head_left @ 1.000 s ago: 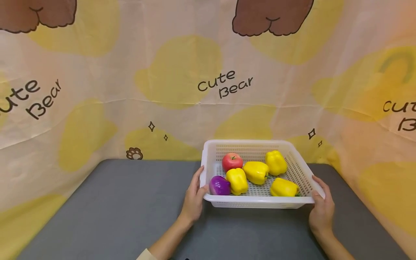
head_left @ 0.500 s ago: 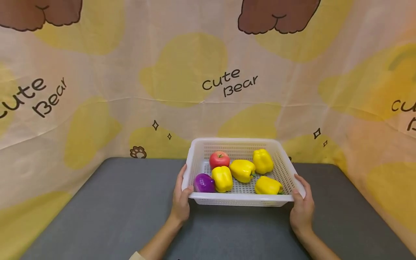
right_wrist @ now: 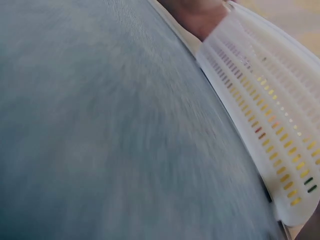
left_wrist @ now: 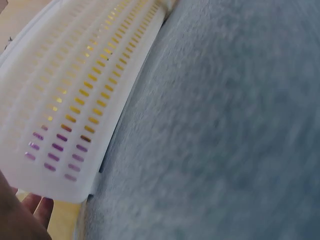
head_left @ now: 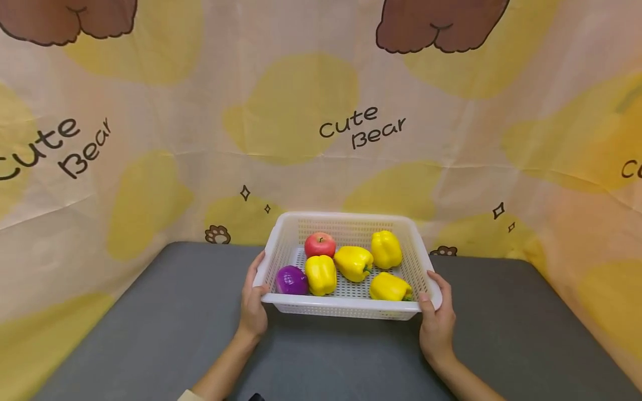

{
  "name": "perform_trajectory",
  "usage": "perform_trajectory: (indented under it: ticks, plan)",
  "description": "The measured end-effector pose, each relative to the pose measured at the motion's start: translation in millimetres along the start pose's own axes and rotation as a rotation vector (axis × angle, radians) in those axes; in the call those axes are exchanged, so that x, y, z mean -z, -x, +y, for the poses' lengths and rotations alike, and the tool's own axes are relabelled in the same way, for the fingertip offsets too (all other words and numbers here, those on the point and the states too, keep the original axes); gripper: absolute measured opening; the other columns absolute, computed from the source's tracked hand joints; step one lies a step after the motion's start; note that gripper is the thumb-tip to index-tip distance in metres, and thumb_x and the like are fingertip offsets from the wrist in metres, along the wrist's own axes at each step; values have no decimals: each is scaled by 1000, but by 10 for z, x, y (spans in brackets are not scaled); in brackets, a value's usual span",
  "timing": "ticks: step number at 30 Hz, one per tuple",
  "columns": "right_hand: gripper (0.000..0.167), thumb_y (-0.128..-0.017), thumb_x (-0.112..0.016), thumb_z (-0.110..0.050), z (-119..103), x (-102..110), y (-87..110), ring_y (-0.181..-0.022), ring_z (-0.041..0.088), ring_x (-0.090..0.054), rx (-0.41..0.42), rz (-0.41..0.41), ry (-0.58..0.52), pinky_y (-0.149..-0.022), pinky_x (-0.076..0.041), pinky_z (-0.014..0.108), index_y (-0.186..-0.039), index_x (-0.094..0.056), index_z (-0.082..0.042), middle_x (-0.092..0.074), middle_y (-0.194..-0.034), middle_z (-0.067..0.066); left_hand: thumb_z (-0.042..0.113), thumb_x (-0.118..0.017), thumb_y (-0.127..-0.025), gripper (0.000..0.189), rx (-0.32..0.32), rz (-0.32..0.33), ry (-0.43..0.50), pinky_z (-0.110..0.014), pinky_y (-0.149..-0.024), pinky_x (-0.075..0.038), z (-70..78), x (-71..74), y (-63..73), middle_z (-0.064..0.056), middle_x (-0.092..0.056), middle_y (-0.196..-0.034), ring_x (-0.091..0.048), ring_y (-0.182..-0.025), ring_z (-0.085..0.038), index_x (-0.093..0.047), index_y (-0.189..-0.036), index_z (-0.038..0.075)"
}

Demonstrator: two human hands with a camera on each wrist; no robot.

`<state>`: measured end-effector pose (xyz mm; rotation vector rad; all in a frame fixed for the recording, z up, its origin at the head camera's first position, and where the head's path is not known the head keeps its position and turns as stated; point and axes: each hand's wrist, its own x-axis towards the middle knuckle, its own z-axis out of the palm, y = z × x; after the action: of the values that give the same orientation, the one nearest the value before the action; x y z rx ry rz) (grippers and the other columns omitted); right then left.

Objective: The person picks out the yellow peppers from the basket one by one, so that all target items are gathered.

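Observation:
A white plastic basket with slotted walls (head_left: 341, 302) is held level in both hands, close over the grey tabletop. My left hand (head_left: 252, 310) grips its left end, thumb over the rim and fingers along the outer side. At the opposite end, my right hand (head_left: 438, 328) holds the rim the same way. Inside lie a red apple (head_left: 320, 245), a shiny purple round vegetable (head_left: 291, 280) and several yellow bell peppers (head_left: 354, 263). The left wrist view shows the basket's wall (left_wrist: 95, 85) with purple and yellow through the slots; the right wrist view shows its wall (right_wrist: 265, 115) too.
The grey tabletop (head_left: 150, 328) extends around the basket on both sides. Behind it hangs a cloth backdrop (head_left: 291, 111) printed with "Cute Bear" and yellow patches, which also closes off the left and right sides. A small black object (head_left: 257, 397) shows at the bottom edge.
Both hands have carried the basket leftward across the table, its contents staying in place. The head view has turned slightly to the right.

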<state>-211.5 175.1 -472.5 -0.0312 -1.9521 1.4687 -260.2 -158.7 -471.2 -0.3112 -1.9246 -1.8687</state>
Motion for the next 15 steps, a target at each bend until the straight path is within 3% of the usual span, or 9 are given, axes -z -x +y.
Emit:
perform_trajectory:
  ticks: [5,15]
  plan:
    - [48,-98,-51,-9,-12,-75,-31,-111,-4,-53,12,-75,-10,-89,-40,2,-145,-45,-4,-55,-143,22,5,-30,-81,72,-1,62,36,-16,-98,-44,-35,58,-70,-19,-53,-147,-59,-122,-18,-43,-151,8]
    - [50,-99,-51,-6,-14,-98,-16,-110,-9,-54,4,-155,-29,-90,-40,1,-147,-41,-7,-54,-143,23,7,-31,-82,68,-27,75,-1,-16,-98,-46,-12,144,-113,-13,-57,-143,-60,-120,-15,-46,-149,6]
